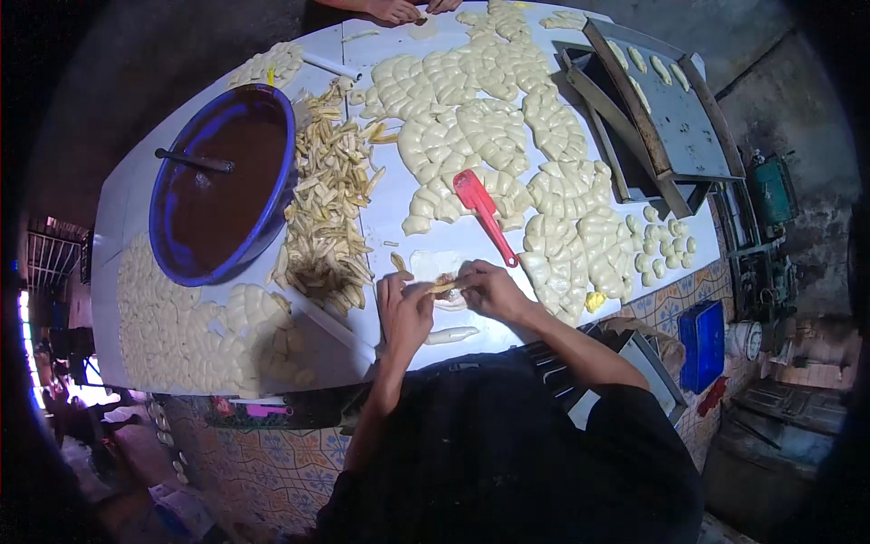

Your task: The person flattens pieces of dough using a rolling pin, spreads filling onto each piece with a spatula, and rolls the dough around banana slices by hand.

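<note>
My left hand and my right hand both have fingers closed on a pale banana slice, held over a flattened piece of dough with brown filling on it. A shaped dough roll lies just below my hands. A red spatula rests above my right hand, partly on dough pieces. A pile of banana slices is left of my left hand.
A large blue basin of brown mixture, with a dark handle in it, stands left on the table. More dough lies lower left. Metal trays with dough strips sit upper right. Another person's hands are at the far edge.
</note>
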{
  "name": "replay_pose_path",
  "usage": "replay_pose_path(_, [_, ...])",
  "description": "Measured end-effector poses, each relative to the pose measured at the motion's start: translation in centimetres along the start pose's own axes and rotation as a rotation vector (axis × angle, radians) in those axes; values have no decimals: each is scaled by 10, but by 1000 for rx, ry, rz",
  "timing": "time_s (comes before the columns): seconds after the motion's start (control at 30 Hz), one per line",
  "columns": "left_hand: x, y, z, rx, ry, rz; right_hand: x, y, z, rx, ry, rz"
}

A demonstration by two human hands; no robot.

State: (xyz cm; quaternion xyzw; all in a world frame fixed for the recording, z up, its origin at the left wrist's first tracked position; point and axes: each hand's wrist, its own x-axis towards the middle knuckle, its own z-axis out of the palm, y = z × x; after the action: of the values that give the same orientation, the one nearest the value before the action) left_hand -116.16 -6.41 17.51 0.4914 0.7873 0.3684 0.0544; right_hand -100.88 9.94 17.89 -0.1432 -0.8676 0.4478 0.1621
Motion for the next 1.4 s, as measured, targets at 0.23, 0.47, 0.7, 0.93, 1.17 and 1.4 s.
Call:
replay_pose_path(0.23, [-6, 9, -5, 92, -65, 186, -25, 1, 11, -112, 77, -125])
replay_pose_path(0.47, [18, 10, 15, -27, 142, -119, 8, -5, 8, 6, 248, 97])
replay_pose_path(0.7, [15, 31, -5, 210, 15, 125, -4, 5, 5, -194, 190, -200])
replay_pose_path(0.93, [7, -11, 21, 153, 96, 198, 7, 22, 22, -245, 269, -97])
replay_pose_path(1.17, [-1, 12, 3, 385, -142, 115, -14, -11, 21, -380, 92, 53])
replay_pose_path(1.4, [87, -20, 44, 443, 44, -226, 67, 6, 37, -647, 229, 258])
